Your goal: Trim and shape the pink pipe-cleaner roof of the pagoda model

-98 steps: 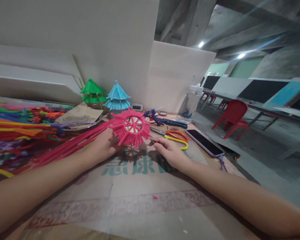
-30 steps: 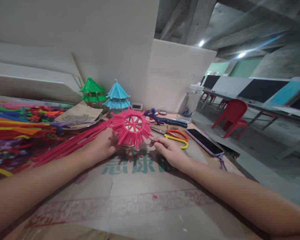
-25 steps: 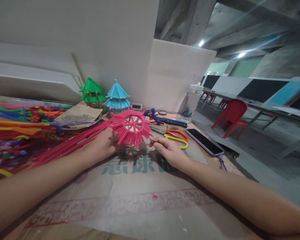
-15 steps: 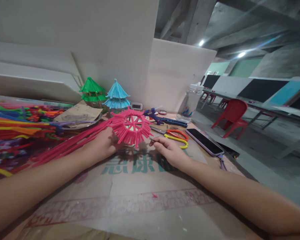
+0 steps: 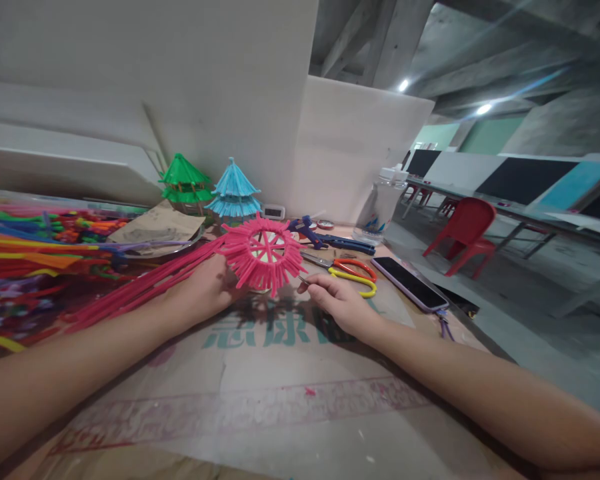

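Note:
A round pink pipe-cleaner piece (image 5: 274, 272) with spokes inside a ring and a fringe of short stems is held up over the cardboard. My left hand (image 5: 209, 285) is closed on its left side; the fringe hides the fingertips. To the right, my right hand (image 5: 340, 301) pinches a thin metal tool (image 5: 304, 281), probably tweezers, its tip close to the fringe. Long pink pipe cleaners (image 5: 130, 288) lie behind my left forearm. Scissors (image 5: 353, 272) with orange and yellow handles rest just beyond my right hand.
Beyond the pink piece stand a green pagoda model (image 5: 185, 183) and a blue one (image 5: 233, 190). A glue gun (image 5: 307, 232), dark pliers (image 5: 347, 245), a clear bottle (image 5: 377, 210) and a phone (image 5: 410, 283) sit rightward. Coloured pipe cleaners (image 5: 40, 257) heap at left.

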`<state>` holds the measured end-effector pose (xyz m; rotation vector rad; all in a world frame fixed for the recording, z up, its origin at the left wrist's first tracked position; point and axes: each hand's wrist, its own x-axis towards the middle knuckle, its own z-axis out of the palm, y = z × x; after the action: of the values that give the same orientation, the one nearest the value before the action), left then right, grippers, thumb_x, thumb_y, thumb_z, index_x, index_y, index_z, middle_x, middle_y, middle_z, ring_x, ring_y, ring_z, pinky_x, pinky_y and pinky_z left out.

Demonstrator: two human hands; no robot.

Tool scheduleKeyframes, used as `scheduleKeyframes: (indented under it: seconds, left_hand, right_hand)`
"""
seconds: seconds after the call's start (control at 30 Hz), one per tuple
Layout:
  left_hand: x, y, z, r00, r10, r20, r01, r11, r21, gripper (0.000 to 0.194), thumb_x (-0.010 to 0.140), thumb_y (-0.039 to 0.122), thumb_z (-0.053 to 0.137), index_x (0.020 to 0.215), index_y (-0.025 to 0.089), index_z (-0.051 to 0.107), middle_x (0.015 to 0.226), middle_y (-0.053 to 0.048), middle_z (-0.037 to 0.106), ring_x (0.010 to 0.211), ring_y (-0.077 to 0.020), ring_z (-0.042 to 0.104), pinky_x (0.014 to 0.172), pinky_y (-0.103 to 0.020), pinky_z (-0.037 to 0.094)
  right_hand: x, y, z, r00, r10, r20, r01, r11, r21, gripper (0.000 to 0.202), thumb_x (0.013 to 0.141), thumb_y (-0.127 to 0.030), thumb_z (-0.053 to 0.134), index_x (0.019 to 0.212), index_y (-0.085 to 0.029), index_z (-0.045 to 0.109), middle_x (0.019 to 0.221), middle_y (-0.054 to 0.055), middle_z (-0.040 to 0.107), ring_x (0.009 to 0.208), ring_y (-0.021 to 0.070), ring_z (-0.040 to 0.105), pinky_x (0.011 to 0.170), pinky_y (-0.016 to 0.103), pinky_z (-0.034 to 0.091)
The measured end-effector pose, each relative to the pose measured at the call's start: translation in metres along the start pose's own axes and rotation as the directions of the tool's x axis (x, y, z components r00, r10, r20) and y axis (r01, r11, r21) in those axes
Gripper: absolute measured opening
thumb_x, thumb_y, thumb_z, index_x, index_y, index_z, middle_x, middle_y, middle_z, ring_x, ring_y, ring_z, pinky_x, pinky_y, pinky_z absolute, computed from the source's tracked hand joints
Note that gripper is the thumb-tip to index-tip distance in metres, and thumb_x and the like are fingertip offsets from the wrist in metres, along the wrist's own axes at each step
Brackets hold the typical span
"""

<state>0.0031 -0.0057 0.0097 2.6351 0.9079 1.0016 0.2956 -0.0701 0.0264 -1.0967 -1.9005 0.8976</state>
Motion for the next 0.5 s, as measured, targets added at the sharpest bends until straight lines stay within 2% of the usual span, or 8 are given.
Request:
scheduleKeyframes:
  seconds: [0.07,0.17,0.3,0.43,0.5]
  left_hand:
    - [0.0002,0.0039,-0.0017,1.000,0.001,0.018,-0.001,1.000,-0.010,0.021,0.097,0.031,0.065,0.115,0.024,0.073,0.108,-0.005,0.078,0.104,-0.0272,0.072,0.096,-0.038,0.057]
    - [-0.0002,0.0060,-0.0029,0.999,-0.026,0.027,0.026,1.000,0.010,0.016,0.097,0.032,0.065,0.105,0.022,0.074,0.095,-0.004,0.077,0.093,-0.0254,0.072,0.096,-0.039,0.056]
    - [-0.0004,0.0054,-0.0030,0.999,0.017,0.032,-0.018,1.000,0.022,0.016,0.099,0.030,0.063,0.106,0.022,0.074,0.101,-0.005,0.078,0.101,-0.0252,0.072,0.097,-0.036,0.055]
    - [0.0004,0.0055,-0.0032,0.999,0.017,0.039,-0.019,0.999,0.050,0.013,0.098,0.029,0.064,0.097,0.021,0.075,0.091,-0.003,0.078,0.090,-0.0238,0.073,0.097,-0.038,0.055]
    - [0.0007,0.0060,-0.0034,0.999,0.014,0.029,-0.015,0.999,0.050,0.014,0.098,0.029,0.064,0.103,0.021,0.075,0.097,-0.004,0.079,0.093,-0.0242,0.073,0.097,-0.038,0.055]
  right_hand:
    - [-0.0009,0.0001,0.0006,1.000,0.019,0.007,-0.019,1.000,0.017,0.042,0.097,-0.058,0.060,0.099,-0.018,0.071,0.073,0.000,0.055,0.068,0.0163,0.050,0.061,0.028,0.038]
    - [-0.0023,0.0001,0.0014,0.999,0.029,0.020,-0.030,0.999,0.030,0.043,0.096,-0.060,0.060,0.099,-0.018,0.071,0.068,-0.003,0.049,0.064,0.0152,0.044,0.060,0.029,0.035]
    - [-0.0036,0.0011,0.0019,0.999,0.041,0.034,-0.043,0.998,0.040,0.042,0.097,-0.059,0.060,0.099,-0.018,0.072,0.061,-0.006,0.039,0.060,0.0146,0.040,0.059,0.029,0.031]
    - [-0.0033,0.0040,0.0026,0.998,0.046,0.035,-0.049,0.995,0.085,0.044,0.097,-0.060,0.059,0.100,-0.018,0.071,0.060,-0.007,0.036,0.056,0.0135,0.034,0.056,0.029,0.028]
    - [-0.0029,0.0058,0.0032,0.998,0.048,0.032,-0.051,0.993,0.109,0.046,0.097,-0.061,0.059,0.100,-0.017,0.071,0.060,-0.007,0.035,0.056,0.0134,0.033,0.055,0.028,0.026]
